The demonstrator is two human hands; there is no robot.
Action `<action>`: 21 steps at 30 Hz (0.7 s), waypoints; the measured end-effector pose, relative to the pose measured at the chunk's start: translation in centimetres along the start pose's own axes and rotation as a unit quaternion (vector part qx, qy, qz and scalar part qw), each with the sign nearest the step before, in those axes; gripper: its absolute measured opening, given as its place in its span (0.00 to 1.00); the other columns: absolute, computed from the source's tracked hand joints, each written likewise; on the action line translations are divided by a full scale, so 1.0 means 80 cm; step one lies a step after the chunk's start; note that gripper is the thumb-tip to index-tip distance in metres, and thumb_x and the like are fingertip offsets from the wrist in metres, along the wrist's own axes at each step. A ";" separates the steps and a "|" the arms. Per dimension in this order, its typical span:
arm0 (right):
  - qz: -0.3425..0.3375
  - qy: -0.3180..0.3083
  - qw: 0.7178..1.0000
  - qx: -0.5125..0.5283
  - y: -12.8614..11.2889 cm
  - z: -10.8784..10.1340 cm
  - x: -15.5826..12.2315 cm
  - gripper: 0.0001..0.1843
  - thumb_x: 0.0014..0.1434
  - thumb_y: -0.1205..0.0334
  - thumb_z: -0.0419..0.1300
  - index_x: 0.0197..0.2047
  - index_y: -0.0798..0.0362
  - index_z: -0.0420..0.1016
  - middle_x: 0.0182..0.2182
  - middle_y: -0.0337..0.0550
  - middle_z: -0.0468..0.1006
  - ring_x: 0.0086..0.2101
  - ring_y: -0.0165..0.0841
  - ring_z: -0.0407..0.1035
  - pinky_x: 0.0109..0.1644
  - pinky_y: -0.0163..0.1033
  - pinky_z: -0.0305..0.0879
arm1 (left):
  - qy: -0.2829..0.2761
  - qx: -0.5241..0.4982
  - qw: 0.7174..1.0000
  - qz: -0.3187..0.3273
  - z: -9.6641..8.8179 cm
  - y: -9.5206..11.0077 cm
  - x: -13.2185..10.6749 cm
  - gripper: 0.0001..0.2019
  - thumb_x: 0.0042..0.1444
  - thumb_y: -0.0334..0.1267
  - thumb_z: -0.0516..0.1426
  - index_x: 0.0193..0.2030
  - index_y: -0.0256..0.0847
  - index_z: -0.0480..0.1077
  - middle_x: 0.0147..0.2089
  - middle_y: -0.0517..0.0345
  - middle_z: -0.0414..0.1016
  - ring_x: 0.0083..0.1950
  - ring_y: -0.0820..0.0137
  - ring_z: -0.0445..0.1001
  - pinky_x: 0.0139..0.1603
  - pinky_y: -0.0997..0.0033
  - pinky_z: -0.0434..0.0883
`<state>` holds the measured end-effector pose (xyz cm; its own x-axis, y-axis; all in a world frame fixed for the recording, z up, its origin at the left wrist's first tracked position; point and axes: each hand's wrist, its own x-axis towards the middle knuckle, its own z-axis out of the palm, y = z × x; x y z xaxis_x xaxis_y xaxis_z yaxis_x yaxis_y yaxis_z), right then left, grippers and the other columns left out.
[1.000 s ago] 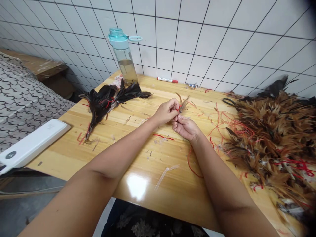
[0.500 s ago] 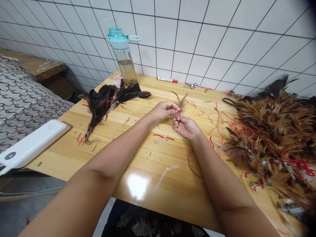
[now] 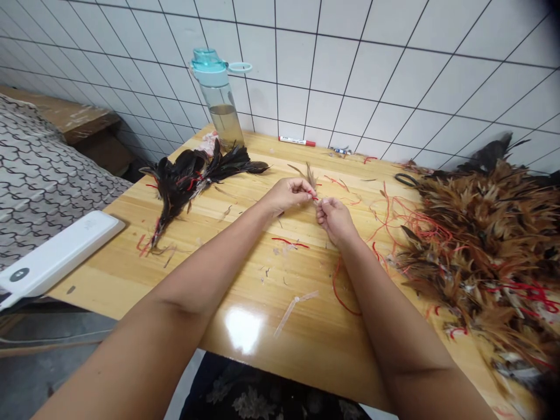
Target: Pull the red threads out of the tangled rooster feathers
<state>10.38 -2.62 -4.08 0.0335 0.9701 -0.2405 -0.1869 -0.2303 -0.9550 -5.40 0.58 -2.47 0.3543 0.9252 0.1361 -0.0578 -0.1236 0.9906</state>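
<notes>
At 9 o'clock a white device (image 3: 56,254) lies on the counter (image 3: 245,291) edge, beside a patterned bed (image 3: 39,175). Toward 11 o'clock a heap of black feathers (image 3: 192,175) lies tied with red thread, and just behind it stands a bottle (image 3: 219,99) with a teal lid, close to the tiled wall (image 3: 371,70).

Near the centre, the left hand (image 3: 286,195) has its fingers (image 3: 306,188) pinched on a small tuft (image 3: 310,173) of brown feathers, held just above the counter at about 12 o'clock; the tuft sticks up and away from the hand. The right hand (image 3: 335,217) sits just beside it at 1 o'clock, fingers pinched on a bit of red thread (image 3: 314,197) running between the two hands. The hands are almost touching.

Behind them a marker (image 3: 296,141) with a red cap lies near the wall. Loose red thread scraps (image 3: 289,241) and a pale quill (image 3: 292,309) lie on the counter near the forearms. From 2 to 4 o'clock a large brown pile (image 3: 490,251) of feathers, tangled with red thread, covers the counter's right side.
</notes>
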 end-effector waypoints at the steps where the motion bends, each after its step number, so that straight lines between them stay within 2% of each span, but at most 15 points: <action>1: -0.053 0.039 0.996 -0.056 0.001 -0.003 0.003 0.08 0.58 0.62 0.58 0.28 0.51 0.64 0.21 0.32 0.66 0.22 0.25 0.58 0.26 0.31 0.56 | 0.000 0.005 1.000 0.000 -0.001 -0.001 0.001 0.07 0.45 0.32 0.63 0.32 0.33 0.73 0.31 0.57 0.77 0.31 0.77 0.72 0.36 0.75 0.67; 4: -0.198 0.107 0.955 -0.193 0.000 -0.013 0.010 0.03 0.55 0.63 0.58 0.30 0.51 0.67 0.25 0.35 0.69 0.26 0.29 0.62 0.34 0.36 0.62 | -0.027 0.036 0.999 -0.003 0.000 -0.002 0.003 0.05 0.44 0.30 0.62 0.31 0.34 0.72 0.30 0.57 0.76 0.32 0.76 0.73 0.37 0.75 0.67; 7: -0.295 0.078 0.910 -0.281 -0.001 -0.017 0.010 0.04 0.53 0.64 0.56 0.33 0.52 0.73 0.31 0.40 0.74 0.33 0.34 0.67 0.43 0.41 0.65 | -0.056 0.114 0.992 0.008 0.004 -0.001 0.003 0.04 0.45 0.29 0.61 0.30 0.34 0.71 0.30 0.58 0.75 0.31 0.76 0.71 0.36 0.76 0.66; 9: -0.327 0.052 0.887 -0.321 -0.001 -0.017 0.010 0.06 0.53 0.65 0.56 0.33 0.51 0.75 0.33 0.42 0.75 0.35 0.36 0.68 0.45 0.43 0.65 | -0.065 0.171 0.983 0.024 0.007 0.000 0.002 0.03 0.46 0.29 0.59 0.31 0.35 0.71 0.30 0.60 0.74 0.30 0.77 0.70 0.33 0.77 0.65; 13: -0.327 0.033 0.871 -0.366 0.002 -0.020 0.013 0.06 0.52 0.66 0.57 0.30 0.51 0.76 0.31 0.43 0.75 0.35 0.37 0.69 0.44 0.44 0.66 | -0.056 0.224 0.971 0.058 0.011 0.001 -0.003 0.05 0.47 0.28 0.57 0.33 0.35 0.71 0.30 0.61 0.73 0.29 0.78 0.68 0.32 0.78 0.64; 17: -0.313 0.036 0.872 -0.376 0.003 -0.025 0.017 0.05 0.52 0.65 0.58 0.29 0.51 0.76 0.30 0.43 0.75 0.35 0.37 0.70 0.44 0.43 0.66 | -0.042 0.248 0.963 0.100 0.015 -0.003 -0.005 0.08 0.49 0.26 0.54 0.35 0.36 0.70 0.31 0.61 0.73 0.30 0.78 0.69 0.32 0.78 0.64; 21: -0.297 0.023 0.881 -0.368 0.005 -0.024 0.018 0.03 0.51 0.65 0.60 0.28 0.51 0.76 0.32 0.42 0.77 0.36 0.37 0.70 0.46 0.44 0.66 | -0.010 0.308 0.936 0.169 0.018 -0.010 -0.005 0.08 0.49 0.25 0.53 0.35 0.36 0.71 0.32 0.60 0.72 0.32 0.76 0.68 0.34 0.77 0.64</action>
<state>12.24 -1.46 -5.18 -0.0454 0.9362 0.3486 0.5638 0.3120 -0.7647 -4.18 -0.22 -3.32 0.4315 0.7896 0.4363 0.3772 -0.5973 0.7078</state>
